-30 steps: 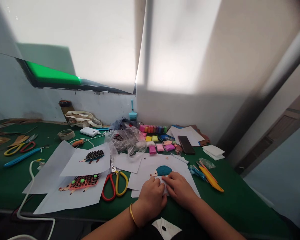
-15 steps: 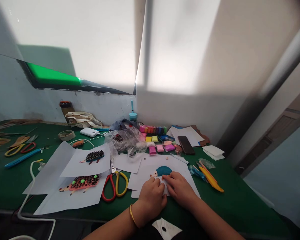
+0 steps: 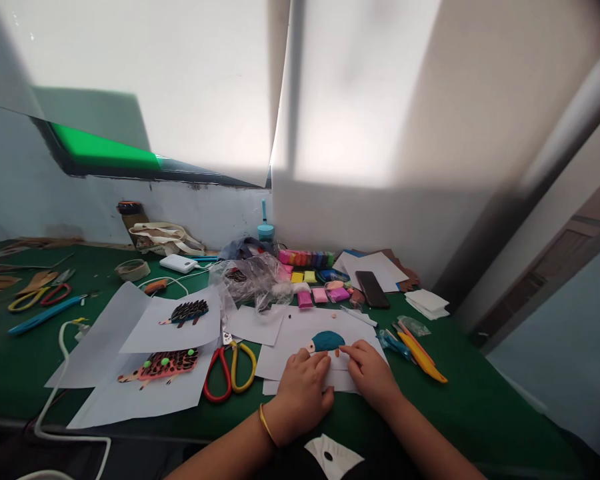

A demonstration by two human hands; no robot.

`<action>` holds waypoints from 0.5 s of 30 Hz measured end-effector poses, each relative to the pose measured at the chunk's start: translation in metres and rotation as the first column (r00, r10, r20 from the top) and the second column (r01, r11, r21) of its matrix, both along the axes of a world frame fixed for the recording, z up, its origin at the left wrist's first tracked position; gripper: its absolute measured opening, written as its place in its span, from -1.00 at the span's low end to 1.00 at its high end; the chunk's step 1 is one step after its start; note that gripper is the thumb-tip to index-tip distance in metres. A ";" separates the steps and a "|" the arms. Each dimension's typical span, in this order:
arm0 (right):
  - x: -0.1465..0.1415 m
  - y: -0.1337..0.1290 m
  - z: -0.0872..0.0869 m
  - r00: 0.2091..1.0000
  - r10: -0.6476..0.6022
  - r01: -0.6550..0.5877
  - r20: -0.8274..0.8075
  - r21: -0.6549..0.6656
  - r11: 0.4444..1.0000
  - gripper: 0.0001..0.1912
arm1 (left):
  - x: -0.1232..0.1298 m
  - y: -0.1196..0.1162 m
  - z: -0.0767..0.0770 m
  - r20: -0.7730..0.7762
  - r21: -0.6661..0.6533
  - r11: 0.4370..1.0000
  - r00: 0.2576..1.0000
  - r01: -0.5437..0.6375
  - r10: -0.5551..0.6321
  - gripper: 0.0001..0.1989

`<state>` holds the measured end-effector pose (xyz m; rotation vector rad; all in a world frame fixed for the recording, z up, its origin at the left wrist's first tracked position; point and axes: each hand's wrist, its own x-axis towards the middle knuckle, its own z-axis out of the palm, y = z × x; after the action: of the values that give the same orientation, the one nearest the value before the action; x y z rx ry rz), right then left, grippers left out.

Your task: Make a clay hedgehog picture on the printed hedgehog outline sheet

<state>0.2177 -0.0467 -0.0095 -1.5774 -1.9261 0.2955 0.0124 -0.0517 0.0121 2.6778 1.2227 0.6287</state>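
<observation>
A blue clay hedgehog shape [image 3: 329,341] with a pale snout lies on a white sheet [image 3: 275,365]. Below its body is a small brown clay piece [image 3: 337,353]. My right hand [image 3: 371,373] has its index fingertip at the lower right of the blue body, close to that brown piece; the other fingers are curled. My left hand [image 3: 305,387], with a yellow bangle at the wrist, rests on the paper just below the snout, fingers spread and bent, nothing visible in it. Its fingers partly cover the snout.
Red-and-yellow scissors [image 3: 230,370] lie left of the sheet, beside papers bearing two clay hedgehogs [image 3: 190,312]. Clay packets [image 3: 305,299], a plastic bag [image 3: 243,279] and a phone [image 3: 372,289] are behind. Yellow tools [image 3: 423,357] lie to the right.
My right hand has shifted right, its index finger now by the blue body's lower right edge, uncovering the brown piece. My left hand has moved slightly, its fingers now nearer the snout.
</observation>
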 end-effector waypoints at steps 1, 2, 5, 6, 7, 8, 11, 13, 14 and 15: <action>-0.001 -0.001 0.001 0.999 0.009 -0.009 0.031 0.004 1.000 -0.60 | 0.000 0.000 0.000 -0.004 -0.002 1.000 1.000 0.002 -0.002 -0.54; -0.003 -0.003 0.002 0.997 0.020 -0.020 0.072 0.009 1.000 -0.60 | 0.000 0.000 -0.001 -0.008 -0.003 1.000 1.000 0.004 -0.004 -0.55; -0.007 -0.006 0.004 0.974 0.046 -0.050 0.223 0.012 0.999 -0.59 | 0.000 0.000 -0.003 -0.023 0.001 1.000 1.000 0.007 -0.007 -0.54; -0.008 -0.007 0.004 0.964 0.049 -0.053 0.262 0.011 0.999 -0.58 | 0.000 0.000 -0.003 -0.028 0.005 1.000 1.000 0.004 -0.004 -0.53; -0.008 -0.007 0.004 0.957 0.049 -0.054 0.285 0.011 0.998 -0.58 | 0.000 0.000 -0.003 -0.032 0.009 1.000 0.999 -0.003 0.003 -0.52; -0.008 -0.008 0.004 0.955 0.047 -0.053 0.292 0.014 0.998 -0.57 | 0.000 0.000 -0.003 -0.035 0.013 1.000 0.999 -0.012 0.012 -0.51; -0.008 -0.007 0.003 0.960 0.039 -0.049 0.276 0.029 0.998 -0.55 | 0.000 -0.001 -0.002 -0.042 0.013 0.999 0.998 -0.041 0.042 -0.52; -0.007 -0.007 0.002 0.959 0.030 -0.041 0.280 0.032 0.999 -0.55 | 0.000 -0.001 -0.001 -0.047 0.005 0.999 0.998 -0.047 0.047 -0.54; -0.008 -0.007 0.002 0.957 0.027 -0.037 0.288 0.030 0.999 -0.56 | 0.000 -0.001 0.000 -0.050 0.000 0.999 0.998 -0.046 0.046 -0.55; -0.008 -0.007 0.002 0.955 0.025 -0.034 0.297 0.027 0.999 -0.57 | 0.000 -0.001 0.000 -0.054 -0.005 0.999 0.998 -0.044 0.044 -0.55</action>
<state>0.2098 -0.0537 -0.0072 -1.6481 -2.1697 0.0387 0.0123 -0.0523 0.0124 2.6863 1.2986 0.5611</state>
